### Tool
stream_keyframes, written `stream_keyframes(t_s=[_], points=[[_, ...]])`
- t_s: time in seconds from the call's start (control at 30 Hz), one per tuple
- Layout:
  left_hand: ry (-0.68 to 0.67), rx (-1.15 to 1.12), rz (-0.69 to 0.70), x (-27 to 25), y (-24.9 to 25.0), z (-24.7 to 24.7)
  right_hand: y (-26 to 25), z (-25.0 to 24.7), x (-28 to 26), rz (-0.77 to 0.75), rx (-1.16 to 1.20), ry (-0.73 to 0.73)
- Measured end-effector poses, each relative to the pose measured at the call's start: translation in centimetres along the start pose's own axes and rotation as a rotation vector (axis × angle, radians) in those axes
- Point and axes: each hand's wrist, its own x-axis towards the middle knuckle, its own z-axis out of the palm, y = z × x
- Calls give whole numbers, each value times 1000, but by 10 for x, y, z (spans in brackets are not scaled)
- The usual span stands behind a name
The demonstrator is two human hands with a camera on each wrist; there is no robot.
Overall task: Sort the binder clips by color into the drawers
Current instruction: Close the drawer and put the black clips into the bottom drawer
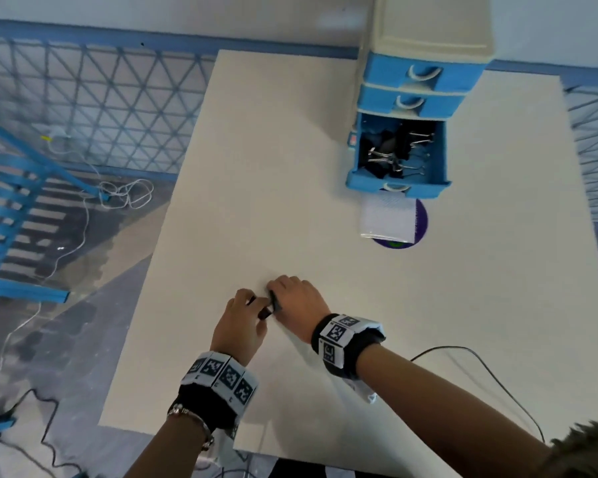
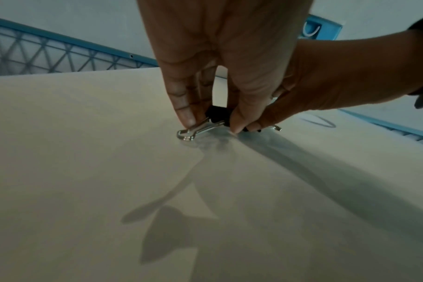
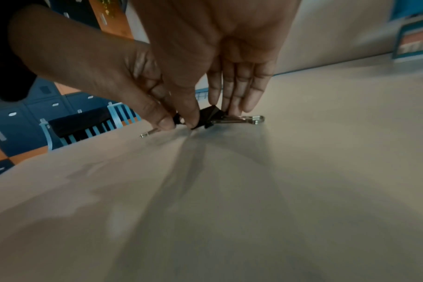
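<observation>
Two black binder clips with silver handles lie on the cream table near its front. My left hand pinches one black clip between thumb and fingers, its handle pointing left. My right hand pinches the other black clip, its handle pointing right. The two hands touch, and the clips sit side by side. At the far right stands the drawer unit. Its bottom blue drawer is pulled out and holds several black clips. The two upper drawers are closed.
A white packet on a purple disc lies just in front of the open drawer. A black cable runs over the table's right front. Past the table's left edge are a blue mesh fence, a blue chair and loose cords.
</observation>
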Motion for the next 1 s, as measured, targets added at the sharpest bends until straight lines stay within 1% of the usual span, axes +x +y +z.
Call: stream_keyframes(t_s=[0.1,0.13,0.23,0.33,0.43,0.53,0.63,0.7,0.8,0.9,0.97,1.0], points=[[12,-39,48,4,28,-1,22,-24,-24,28,66,26],[32,-57,75,8,40,-3,32,-36,-32,35,88,62],[118,-131,169,25,80,-12,63,-79,-52,63,105,231],[174,-171,253,53,123,-25,95,-125,-61,150,60,356],[203,-189,309,83,165,-41,127,-166,-57,207,44,474],[224,-178,369,114,201,-56,152,-200,-40,229,39,560],[202,-138,378,144,226,-62,170,-222,-23,240,96,568],[180,-131,383,158,233,-62,177,-225,-21,245,147,553],[183,-164,404,164,228,-57,184,-208,-39,263,213,597],[223,-156,407,159,212,-49,195,-169,-71,308,221,660],[234,-113,392,155,201,-43,202,-138,-94,386,218,651],[237,-89,382,154,198,-40,205,-123,-104,433,219,620]])
